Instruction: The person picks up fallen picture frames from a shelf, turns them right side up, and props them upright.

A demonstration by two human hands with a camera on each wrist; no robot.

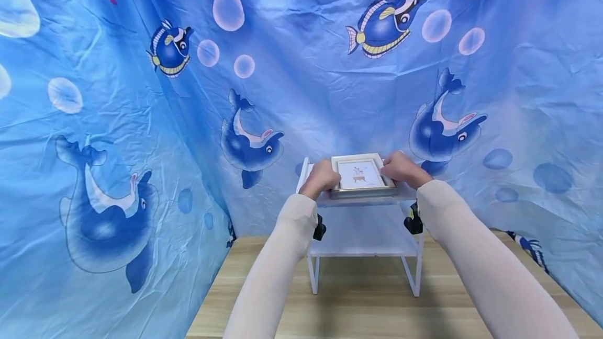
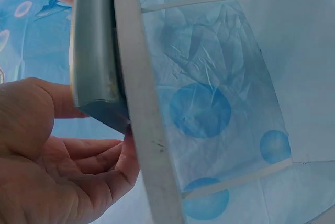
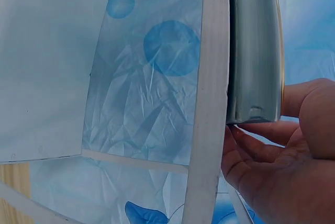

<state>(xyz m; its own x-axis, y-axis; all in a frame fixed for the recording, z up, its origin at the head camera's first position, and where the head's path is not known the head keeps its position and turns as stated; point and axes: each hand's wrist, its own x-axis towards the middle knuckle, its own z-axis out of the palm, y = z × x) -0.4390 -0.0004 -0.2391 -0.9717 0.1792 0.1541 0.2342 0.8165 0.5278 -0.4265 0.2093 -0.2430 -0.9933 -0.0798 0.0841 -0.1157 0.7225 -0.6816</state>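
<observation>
A framed picture [image 1: 360,176] with a pale, gold-edged frame and a small drawing of a plant in a pot lies on the top of a white stand [image 1: 367,226]. My left hand [image 1: 322,177] holds its left side, and my right hand [image 1: 404,168] grips the opposite side. From the left wrist, the frame's grey-green outer side [image 2: 97,46] shows, with the thumb over its face and curled fingers behind at the corner. On the right, the thumb lies likewise over the gold edge, fingertips tucked between the frame [image 3: 256,51] and the stand's white edge [image 3: 209,77].
The stand has a lower white shelf [image 1: 367,247] and thin legs on a wood-patterned floor [image 1: 358,313]. Blue curtains [image 1: 301,98] printed with dolphins, fish and bubbles hang close behind and to both sides. Dark wrist cameras [image 1: 320,227] sit below the cuffs.
</observation>
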